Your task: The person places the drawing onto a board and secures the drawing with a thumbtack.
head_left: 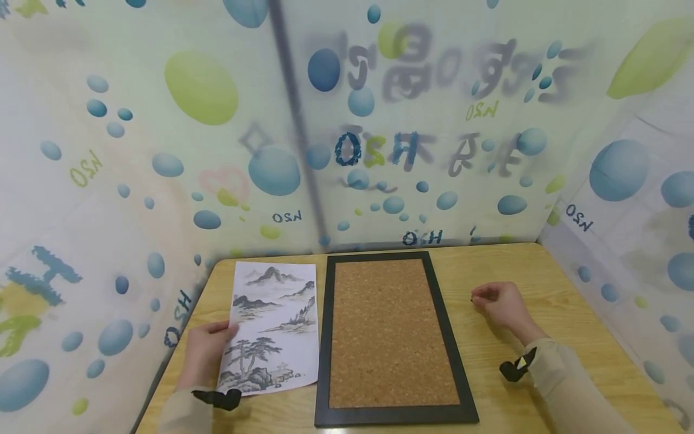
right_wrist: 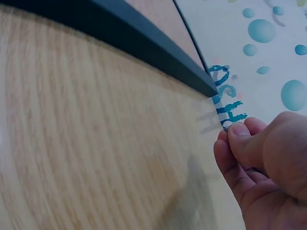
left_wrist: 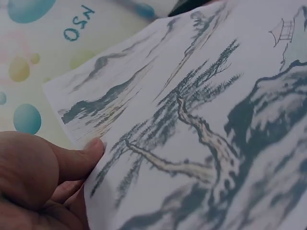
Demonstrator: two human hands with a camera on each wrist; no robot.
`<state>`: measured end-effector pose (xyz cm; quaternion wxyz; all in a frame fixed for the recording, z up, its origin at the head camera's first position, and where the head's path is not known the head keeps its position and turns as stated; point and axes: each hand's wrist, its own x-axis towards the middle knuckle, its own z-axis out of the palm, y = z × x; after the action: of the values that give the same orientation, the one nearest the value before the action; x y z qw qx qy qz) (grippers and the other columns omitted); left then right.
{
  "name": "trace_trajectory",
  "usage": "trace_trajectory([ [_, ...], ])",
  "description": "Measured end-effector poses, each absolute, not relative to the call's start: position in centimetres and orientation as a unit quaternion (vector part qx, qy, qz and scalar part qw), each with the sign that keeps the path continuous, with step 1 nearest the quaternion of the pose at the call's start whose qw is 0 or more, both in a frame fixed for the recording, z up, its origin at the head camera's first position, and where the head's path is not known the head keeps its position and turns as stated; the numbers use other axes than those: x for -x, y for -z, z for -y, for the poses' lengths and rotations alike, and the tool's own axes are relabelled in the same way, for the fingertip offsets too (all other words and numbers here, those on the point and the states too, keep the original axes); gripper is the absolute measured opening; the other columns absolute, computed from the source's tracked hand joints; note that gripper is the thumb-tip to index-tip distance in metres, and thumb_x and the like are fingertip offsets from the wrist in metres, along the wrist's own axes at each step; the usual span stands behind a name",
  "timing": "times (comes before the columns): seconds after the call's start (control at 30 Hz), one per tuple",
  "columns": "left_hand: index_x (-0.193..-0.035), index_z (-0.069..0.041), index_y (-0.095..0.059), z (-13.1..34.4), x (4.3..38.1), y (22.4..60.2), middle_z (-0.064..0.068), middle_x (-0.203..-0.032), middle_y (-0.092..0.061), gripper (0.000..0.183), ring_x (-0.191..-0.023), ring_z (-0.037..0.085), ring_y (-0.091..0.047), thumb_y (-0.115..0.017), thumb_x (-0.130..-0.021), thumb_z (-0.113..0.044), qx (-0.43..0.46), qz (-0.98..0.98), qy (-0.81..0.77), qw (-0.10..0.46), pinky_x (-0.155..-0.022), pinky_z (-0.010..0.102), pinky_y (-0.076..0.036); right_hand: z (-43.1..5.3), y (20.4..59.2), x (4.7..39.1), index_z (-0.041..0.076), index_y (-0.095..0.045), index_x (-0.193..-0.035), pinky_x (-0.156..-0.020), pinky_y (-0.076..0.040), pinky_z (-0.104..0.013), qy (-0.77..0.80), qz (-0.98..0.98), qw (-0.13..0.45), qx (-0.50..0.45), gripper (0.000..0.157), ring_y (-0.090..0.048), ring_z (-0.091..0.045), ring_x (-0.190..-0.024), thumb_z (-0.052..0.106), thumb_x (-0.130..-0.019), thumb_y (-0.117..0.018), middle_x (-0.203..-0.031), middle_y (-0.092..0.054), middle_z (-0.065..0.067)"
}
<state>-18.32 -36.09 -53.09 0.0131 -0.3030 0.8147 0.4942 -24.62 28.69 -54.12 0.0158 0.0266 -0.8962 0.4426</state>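
Note:
My left hand (head_left: 208,346) pinches the left edge of a paper sheet printed with an ink landscape painting (head_left: 290,349). Mountains, pines and a small pavilion show on it. In the left wrist view the thumb of the left hand (left_wrist: 53,177) lies over the sheet's edge. A cork board (head_left: 390,331) in a black frame lies right of the sheet. To the right of the board, my right hand (head_left: 504,304) pinches a tiny shiny thing (right_wrist: 227,125) between thumb and fingertip. Most of it is hidden by the fingers, so its kind cannot be told.
Everything rests on a light wooden table (head_left: 488,374). Patterned walls (head_left: 434,181) with blue and green drops and lettering close off the back and both sides. The board's black frame (right_wrist: 144,43) crosses the upper part of the right wrist view.

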Motion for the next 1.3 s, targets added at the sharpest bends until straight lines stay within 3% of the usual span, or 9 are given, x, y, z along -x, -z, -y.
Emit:
trace_trajectory([
  [0.1,-0.142,0.011,-0.058,36.4,18.3,52.5,0.033,-0.143,-0.054,0.056,-0.126,0.045,-0.052,-0.072,-0.102,-0.025,0.304,-0.809,-0.503,0.01,-0.109,0.06,-0.04,-28.8,53.7,24.6,-0.006,-0.077,-0.102,-0.07,-0.055,-0.022,-0.457,0.888,0.03,-0.03,0.008,-0.073,-0.021,-0.085,-0.003,-0.095,-0.076,-0.096,-0.077,-0.015],
  [0.2,-0.144,0.011,-0.057,36.4,18.3,51.7,0.033,-0.144,-0.054,0.059,-0.124,0.043,-0.053,-0.075,-0.101,-0.025,0.305,-0.798,-0.519,0.002,-0.104,0.056,-0.045,-28.8,53.2,24.6,-0.009,-0.076,-0.103,-0.07,-0.058,-0.024,-0.482,0.875,0.041,-0.034,0.01,-0.074,-0.019,-0.083,-0.004,-0.094,-0.076,-0.097,-0.077,-0.018],
  [0.3,-0.144,0.01,-0.057,36.2,18.3,51.0,0.031,-0.142,-0.056,0.06,-0.118,0.038,-0.057,-0.077,-0.099,-0.024,0.308,-0.789,-0.532,-0.009,-0.09,0.04,-0.052,-28.7,52.6,24.6,-0.011,-0.075,-0.104,-0.072,-0.061,-0.029,-0.505,0.861,0.046,-0.033,0.012,-0.075,-0.016,-0.082,-0.004,-0.094,-0.077,-0.098,-0.077,-0.021],
  [0.4,-0.145,0.009,-0.058,36.0,18.4,50.4,0.03,-0.14,-0.057,0.06,-0.113,0.035,-0.059,-0.078,-0.099,-0.023,0.307,-0.781,-0.544,-0.017,-0.077,0.026,-0.051,-28.7,52.1,24.6,-0.011,-0.075,-0.106,-0.075,-0.062,-0.034,-0.515,0.856,0.044,-0.029,0.014,-0.074,-0.012,-0.082,-0.003,-0.095,-0.076,-0.1,-0.077,-0.02],
  [0.47,-0.145,0.01,-0.057,35.8,18.5,50.2,0.03,-0.139,-0.057,0.061,-0.113,0.035,-0.06,-0.078,-0.098,-0.023,0.306,-0.777,-0.55,-0.02,-0.072,0.023,-0.051,-28.6,51.7,24.6,-0.011,-0.075,-0.108,-0.078,-0.063,-0.037,-0.522,0.852,0.04,-0.025,0.015,-0.074,-0.01,-0.084,-0.001,-0.097,-0.075,-0.102,-0.077,-0.02],
  [0.7,-0.15,0.007,-0.053,35.6,18.8,49.4,0.03,-0.142,-0.056,0.066,-0.109,0.03,-0.063,-0.078,-0.099,-0.027,0.296,-0.767,-0.57,-0.003,-0.07,0.023,-0.054,-28.4,50.4,24.4,-0.013,-0.072,-0.116,-0.083,-0.062,-0.04,-0.529,0.848,0.037,-0.02,0.023,-0.073,-0.009,-0.088,0.004,-0.1,-0.073,-0.108,-0.076,-0.021],
  [0.9,-0.149,0.01,-0.053,35.8,18.8,48.1,0.022,-0.122,-0.066,0.066,-0.086,0.015,-0.067,-0.078,-0.099,-0.024,0.28,-0.755,-0.592,-0.004,-0.069,0.026,-0.057,-28.2,49.6,24.4,-0.012,-0.074,-0.115,-0.079,-0.062,-0.032,-0.537,0.842,0.051,-0.023,0.022,-0.073,-0.008,-0.086,0.004,-0.099,-0.075,-0.108,-0.076,-0.024],
  [1.0,-0.15,0.01,-0.051,35.8,18.9,47.5,0.018,-0.118,-0.068,0.066,-0.084,0.014,-0.067,-0.077,-0.1,-0.023,0.276,-0.748,-0.603,0.002,-0.07,0.027,-0.058,-28.2,49.3,24.5,-0.014,-0.072,-0.116,-0.077,-0.06,-0.025,-0.546,0.836,0.051,-0.024,0.024,-0.073,-0.006,-0.085,0.003,-0.099,-0.075,-0.109,-0.076,-0.024],
  [1.3,-0.153,0.009,-0.048,34.2,19.7,46.6,0.012,-0.112,-0.07,0.067,-0.085,0.015,-0.07,-0.077,-0.1,-0.019,0.27,-0.715,-0.645,0.016,-0.072,0.028,-0.059,-27.9,48.1,25.1,-0.013,-0.072,-0.119,-0.077,-0.058,-0.02,-0.545,0.837,0.045,-0.019,0.028,-0.073,-0.006,-0.087,0.007,-0.1,-0.074,-0.109,-0.077,-0.021],
])
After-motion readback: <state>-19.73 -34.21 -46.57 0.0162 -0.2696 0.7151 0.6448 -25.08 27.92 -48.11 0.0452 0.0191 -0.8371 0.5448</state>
